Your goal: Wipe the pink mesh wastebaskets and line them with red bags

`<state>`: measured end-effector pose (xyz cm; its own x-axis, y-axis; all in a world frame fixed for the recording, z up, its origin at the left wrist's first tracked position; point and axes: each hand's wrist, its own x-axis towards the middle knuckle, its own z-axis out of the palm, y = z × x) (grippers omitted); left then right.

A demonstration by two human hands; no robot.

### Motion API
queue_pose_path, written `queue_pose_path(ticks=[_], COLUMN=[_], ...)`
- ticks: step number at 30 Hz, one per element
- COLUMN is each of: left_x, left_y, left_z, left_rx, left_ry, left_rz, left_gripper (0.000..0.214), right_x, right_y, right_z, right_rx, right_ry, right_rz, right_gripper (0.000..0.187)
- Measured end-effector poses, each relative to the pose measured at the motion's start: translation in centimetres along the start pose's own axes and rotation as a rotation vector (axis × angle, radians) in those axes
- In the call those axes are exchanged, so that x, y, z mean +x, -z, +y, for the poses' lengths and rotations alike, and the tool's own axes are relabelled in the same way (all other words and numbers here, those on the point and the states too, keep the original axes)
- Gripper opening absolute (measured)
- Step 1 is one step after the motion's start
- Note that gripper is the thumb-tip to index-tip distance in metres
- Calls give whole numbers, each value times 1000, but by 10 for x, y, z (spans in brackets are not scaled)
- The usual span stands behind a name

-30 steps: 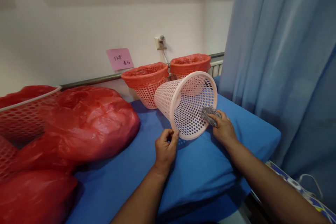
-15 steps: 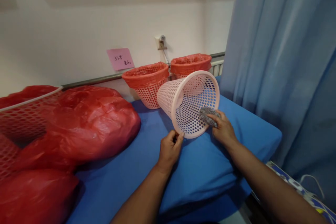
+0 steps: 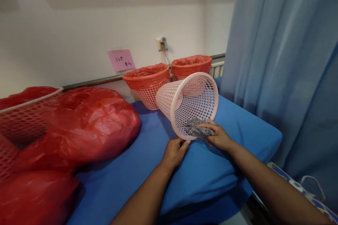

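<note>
A pale pink mesh basket (image 3: 185, 98) lies tilted on its side on the blue mattress (image 3: 211, 168), its open mouth facing me. My left hand (image 3: 175, 152) is closed on the lower left of the basket's rim. My right hand (image 3: 218, 136) presses a grey cloth (image 3: 196, 129) against the bottom of the rim, fingers wrapped over it.
Two pink baskets lined with red bags (image 3: 148, 77) (image 3: 191, 64) stand by the wall behind. A heap of red plastic bags (image 3: 87, 123) and a red mesh basket (image 3: 23, 119) fill the left. A blue curtain (image 3: 285, 59) hangs at the right. A pink note (image 3: 120, 59) is on the wall.
My right hand has slid the grey cloth from the right side of the rim down and left to its bottom. My left hand shifted slightly right along the rim.
</note>
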<state>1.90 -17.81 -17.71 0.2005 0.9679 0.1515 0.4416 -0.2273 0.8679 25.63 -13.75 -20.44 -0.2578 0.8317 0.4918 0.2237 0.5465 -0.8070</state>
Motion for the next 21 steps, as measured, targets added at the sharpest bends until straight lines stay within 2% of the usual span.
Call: queue_pose_path(ticks=[4, 6, 8, 10, 13, 15, 18, 21], left_x=[-1, -2, -2, -2, -1, -1, -1, -2], left_y=[8, 12, 12, 8, 1, -3, -4, -2], left_z=[13, 20, 23, 20, 11, 5, 2, 5], left_rx=[-39, -81, -110, -93, -30, -11, -10, -16], left_ry=[-33, -64, -80, -74, -41, -30, -34, -42], left_rz=[175, 271, 285, 231, 103, 19, -48, -23], left_gripper=[34, 34, 33, 32, 31, 29, 30, 30], right_x=[0, -1, -1, -2, -2, -1, -1, -1], right_y=[12, 16, 16, 10, 2, -1, -3, -2], right_z=[15, 20, 21, 17, 5, -4, -8, -1], right_rx=[-368, -484, -501, -411, -123, 64, 162, 33], right_ry=[-29, -72, -89, -66, -17, -11, -16, -7], right_rz=[385, 491, 443, 266, -11, -126, -177, -37], right_gripper=[57, 56, 55, 56, 56, 55, 55, 55])
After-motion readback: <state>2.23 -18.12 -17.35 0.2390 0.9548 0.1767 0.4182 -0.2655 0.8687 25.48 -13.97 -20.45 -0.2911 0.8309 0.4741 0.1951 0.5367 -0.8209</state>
